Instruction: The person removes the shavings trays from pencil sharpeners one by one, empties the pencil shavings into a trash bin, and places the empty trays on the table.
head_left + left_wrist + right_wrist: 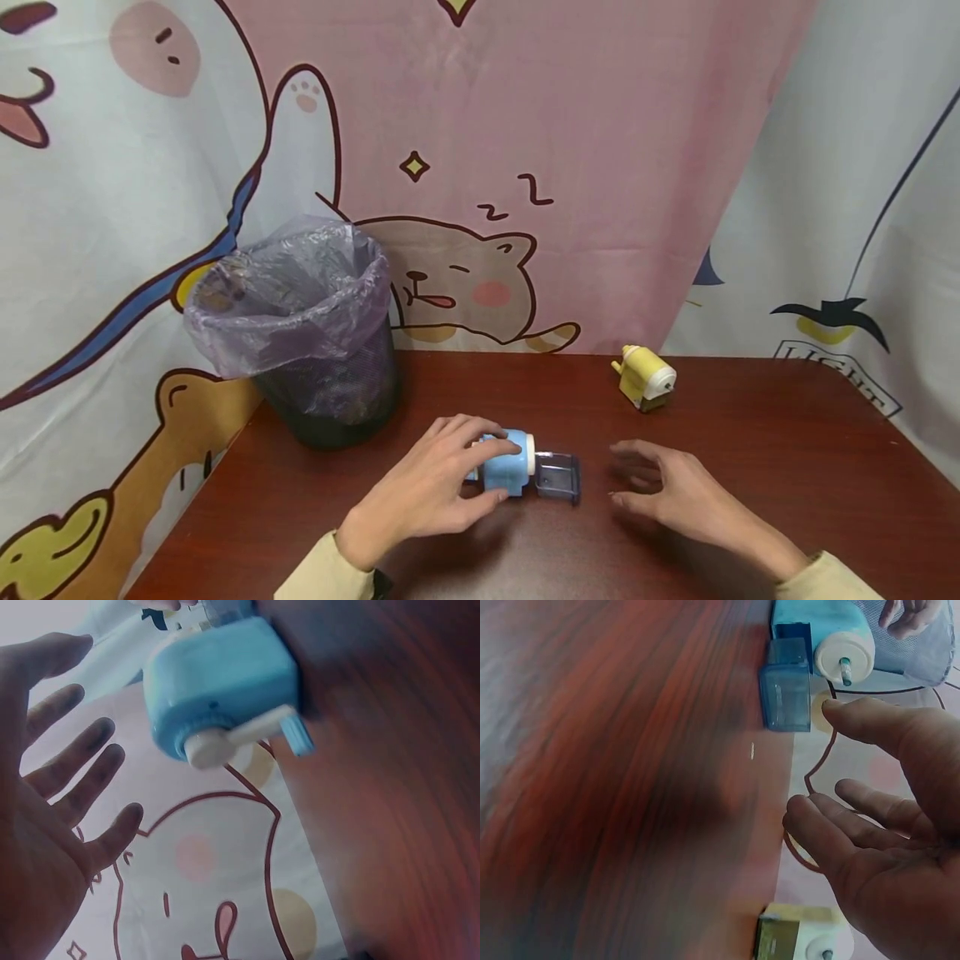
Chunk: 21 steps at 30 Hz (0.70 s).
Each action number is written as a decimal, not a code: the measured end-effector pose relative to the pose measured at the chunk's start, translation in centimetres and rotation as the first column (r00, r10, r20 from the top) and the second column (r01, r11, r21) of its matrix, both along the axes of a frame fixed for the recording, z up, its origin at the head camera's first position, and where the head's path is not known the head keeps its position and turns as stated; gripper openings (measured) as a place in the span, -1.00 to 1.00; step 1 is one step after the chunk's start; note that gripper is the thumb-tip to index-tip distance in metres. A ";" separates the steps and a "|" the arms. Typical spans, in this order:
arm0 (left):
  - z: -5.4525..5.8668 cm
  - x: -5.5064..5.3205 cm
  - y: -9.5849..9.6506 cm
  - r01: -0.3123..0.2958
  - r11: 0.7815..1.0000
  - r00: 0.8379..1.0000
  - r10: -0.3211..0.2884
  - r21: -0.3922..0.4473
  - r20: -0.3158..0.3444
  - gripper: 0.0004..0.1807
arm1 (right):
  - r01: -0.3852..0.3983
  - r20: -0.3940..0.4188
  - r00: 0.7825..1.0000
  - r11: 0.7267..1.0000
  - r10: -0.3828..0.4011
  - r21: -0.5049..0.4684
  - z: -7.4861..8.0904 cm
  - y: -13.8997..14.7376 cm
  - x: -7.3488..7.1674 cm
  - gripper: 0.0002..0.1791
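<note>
Bin (pixel 348 387) beyond left hand (pixel 438 479) — yellow sharpener (pixel 645 377) beyond right hand (pixel 678 492).

In the head view, the left hand (pixel 433 483) partly hides the blue sharpener (pixel 510 473).

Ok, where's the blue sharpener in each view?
Head: blue sharpener in the lower middle, slightly right.
Left wrist: upper middle, white crank showing.
Right wrist: at the top edge, right of centre, clear drawer extended.
Shared landmark: brown table, lying low, right and left respectively.
</note>
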State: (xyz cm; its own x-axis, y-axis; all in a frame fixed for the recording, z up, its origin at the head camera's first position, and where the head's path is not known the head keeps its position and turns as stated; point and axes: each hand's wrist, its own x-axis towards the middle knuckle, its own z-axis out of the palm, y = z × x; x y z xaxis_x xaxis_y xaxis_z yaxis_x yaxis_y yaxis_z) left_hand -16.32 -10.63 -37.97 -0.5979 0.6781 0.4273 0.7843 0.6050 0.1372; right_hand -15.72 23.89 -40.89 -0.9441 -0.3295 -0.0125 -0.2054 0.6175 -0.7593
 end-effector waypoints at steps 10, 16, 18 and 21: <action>0.3 -0.5 3.0 0.093 0.995 0.996 -0.093 -0.028 0.010 -0.56 | 0.057 -0.011 0.998 0.993 -0.056 0.098 0.2 2.6 0.8 -0.30; 0.2 -0.8 4.6 0.108 0.993 0.993 -0.110 -0.043 -0.047 -0.55 | 0.094 -0.022 0.996 0.978 -0.092 0.185 0.2 4.0 1.0 -0.28; 0.1 -0.9 5.1 0.113 0.993 0.991 -0.116 -0.046 -0.066 -0.55 | 0.105 -0.020 0.995 0.974 -0.103 0.202 0.3 4.4 1.0 -0.27; 0.1 -0.9 5.7 0.115 0.992 0.991 -0.117 -0.053 -0.057 -0.53 | 0.120 -0.010 0.993 0.969 -0.121 0.217 0.3 4.9 1.1 -0.25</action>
